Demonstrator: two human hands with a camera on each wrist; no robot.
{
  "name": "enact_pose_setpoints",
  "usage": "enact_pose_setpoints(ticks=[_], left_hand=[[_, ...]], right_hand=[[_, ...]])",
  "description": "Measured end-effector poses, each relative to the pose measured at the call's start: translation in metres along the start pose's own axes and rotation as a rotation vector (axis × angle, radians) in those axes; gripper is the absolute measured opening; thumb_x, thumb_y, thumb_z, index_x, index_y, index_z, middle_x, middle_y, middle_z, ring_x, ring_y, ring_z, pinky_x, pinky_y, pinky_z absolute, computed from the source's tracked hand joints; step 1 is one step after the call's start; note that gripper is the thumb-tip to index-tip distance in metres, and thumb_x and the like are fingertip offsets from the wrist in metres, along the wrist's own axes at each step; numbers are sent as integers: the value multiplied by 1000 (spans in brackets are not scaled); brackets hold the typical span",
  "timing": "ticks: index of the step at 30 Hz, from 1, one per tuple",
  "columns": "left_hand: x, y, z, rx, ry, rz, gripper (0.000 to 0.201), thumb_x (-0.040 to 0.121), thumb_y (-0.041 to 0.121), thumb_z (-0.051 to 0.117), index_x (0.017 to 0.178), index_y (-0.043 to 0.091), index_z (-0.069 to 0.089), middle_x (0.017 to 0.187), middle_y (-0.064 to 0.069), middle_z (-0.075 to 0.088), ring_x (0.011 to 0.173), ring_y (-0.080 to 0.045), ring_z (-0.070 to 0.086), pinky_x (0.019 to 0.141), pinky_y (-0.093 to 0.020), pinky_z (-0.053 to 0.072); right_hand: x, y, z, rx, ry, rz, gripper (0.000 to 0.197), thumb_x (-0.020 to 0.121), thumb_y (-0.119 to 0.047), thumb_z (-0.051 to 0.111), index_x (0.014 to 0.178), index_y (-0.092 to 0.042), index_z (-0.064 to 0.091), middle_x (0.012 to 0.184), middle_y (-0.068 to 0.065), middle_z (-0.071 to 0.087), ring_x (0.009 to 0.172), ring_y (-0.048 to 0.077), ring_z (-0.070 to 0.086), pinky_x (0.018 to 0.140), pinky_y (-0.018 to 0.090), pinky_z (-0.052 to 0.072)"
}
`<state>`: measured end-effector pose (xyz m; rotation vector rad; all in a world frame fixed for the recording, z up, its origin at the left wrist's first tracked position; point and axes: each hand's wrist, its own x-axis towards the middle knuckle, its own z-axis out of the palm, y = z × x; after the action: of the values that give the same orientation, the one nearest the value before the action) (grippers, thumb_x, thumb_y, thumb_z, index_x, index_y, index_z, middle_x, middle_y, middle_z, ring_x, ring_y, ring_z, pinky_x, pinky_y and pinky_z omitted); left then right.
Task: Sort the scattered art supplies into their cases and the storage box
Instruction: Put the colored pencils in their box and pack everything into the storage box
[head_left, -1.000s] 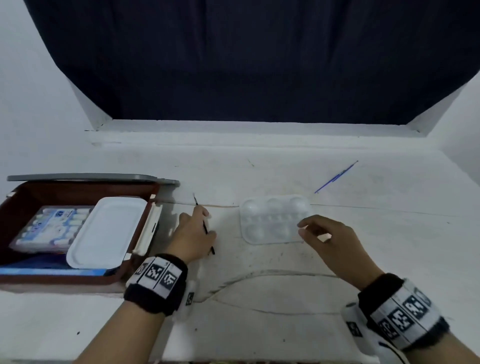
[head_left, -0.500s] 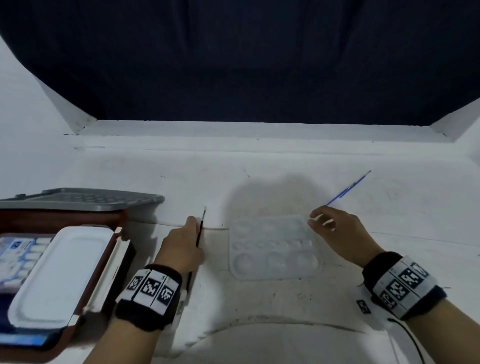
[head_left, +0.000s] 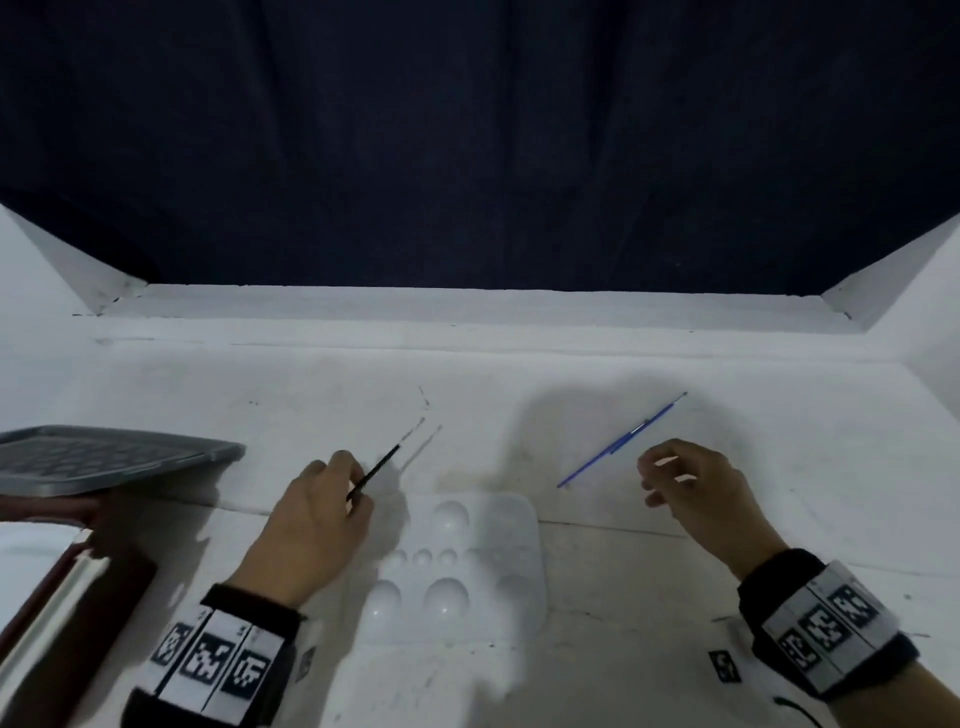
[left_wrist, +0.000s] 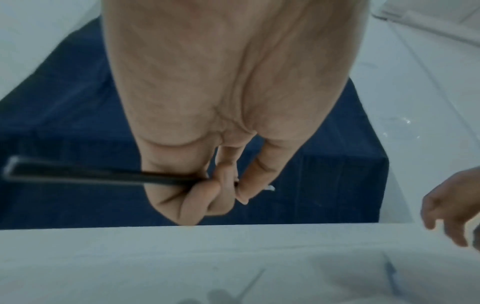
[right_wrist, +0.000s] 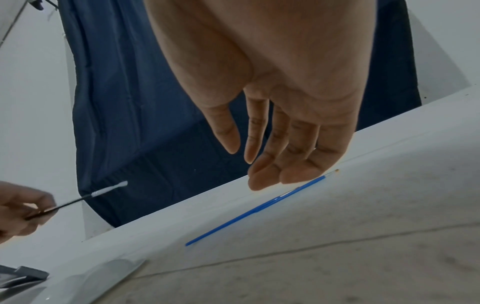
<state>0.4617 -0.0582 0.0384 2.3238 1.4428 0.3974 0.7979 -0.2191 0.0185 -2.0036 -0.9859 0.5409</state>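
Left hand (head_left: 311, 525) pinched a black brush (head_left: 375, 473) between curled fingers, tip pointing to 1 o'clock, not yet boxed. Right hand (head_left: 696, 493) hung loose-fingered, holding nothing, just beside the blue brush (head_left: 621, 440) lying on the table (head_left: 779, 519) at its 11 o'clock. The white palette (head_left: 462, 566) lay loose between the hands and the storage box (head_left: 62, 582) (lid (head_left: 104, 457) up, contents mostly out of frame) sat at 9 o'clock, so probably three items were left.

black wristbands (head_left: 815, 618), grey square-coded marker tags (head_left: 208, 660)
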Motion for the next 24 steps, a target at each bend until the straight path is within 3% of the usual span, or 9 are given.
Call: enact_pose_setpoints(ticks=[3, 6, 10, 14, 17, 19, 21, 24], left_hand=[[4, 46, 18, -128, -33, 119, 12, 95, 8, 52, 99, 19, 53, 69, 2, 50, 56, -7, 47, 54, -21, 34], [15, 94, 44, -221, -161, 170, 3, 99, 25, 53, 99, 22, 54, 62, 5, 48, 48, -6, 42, 49, -17, 34], [37, 141, 79, -157, -234, 212, 23, 93, 37, 63, 106, 20, 56, 76, 8, 46, 66, -2, 43, 58, -12, 35], [66, 175, 105, -69, -343, 189, 32, 90, 43, 66, 106, 18, 54, 88, 4, 50, 80, -12, 48, 65, -21, 34], [82, 194, 119, 55, -392, 197, 24, 90, 36, 66, 95, 17, 51, 88, 3, 52, 86, -18, 50, 70, -26, 37], [89, 198, 127, 83, -418, 231, 20, 87, 25, 63, 79, 21, 45, 75, 7, 49, 82, -20, 53, 63, -24, 36], [94, 198, 133, 118, -449, 258, 26, 86, 20, 60, 71, 23, 39, 72, 8, 49, 79, -20, 54, 66, -24, 39], [97, 196, 132, 111, -486, 240, 18, 90, 19, 61, 79, 22, 47, 86, 3, 58, 85, -16, 56, 76, -25, 45]], right_hand=[[14, 17, -20, 8, -2, 14, 10, 92, -21, 63, 82, -23, 66, 73, 0, 71, 62, 12, 71, 61, 29, 49], [26, 33, -35, -21, 12, 20, 8, 92, -22, 64, 84, -23, 64, 71, -1, 71, 60, 11, 70, 61, 26, 48], [41, 49, -47, -95, -27, 18, 2, 92, -23, 63, 91, -26, 64, 74, -1, 71, 60, 9, 68, 60, 22, 49], [69, 58, -57, -193, -112, 19, 18, 92, -25, 60, 110, -29, 62, 77, -3, 69, 71, 15, 67, 69, 28, 54], [90, 62, -58, -285, -217, 16, 38, 94, -26, 55, 131, -34, 54, 81, -3, 67, 76, 16, 64, 75, 29, 54], [103, 61, -57, -391, -295, -17, 47, 96, -28, 51, 142, -36, 44, 94, 1, 68, 83, 18, 64, 78, 30, 53], [115, 59, -54, -483, -340, -42, 50, 97, -28, 47, 146, -33, 39, 113, 7, 66, 97, 23, 63, 85, 30, 51], [126, 54, -47, -527, -330, -97, 39, 97, -24, 47, 134, -20, 57, 120, 12, 61, 105, 27, 61, 89, 30, 49]])
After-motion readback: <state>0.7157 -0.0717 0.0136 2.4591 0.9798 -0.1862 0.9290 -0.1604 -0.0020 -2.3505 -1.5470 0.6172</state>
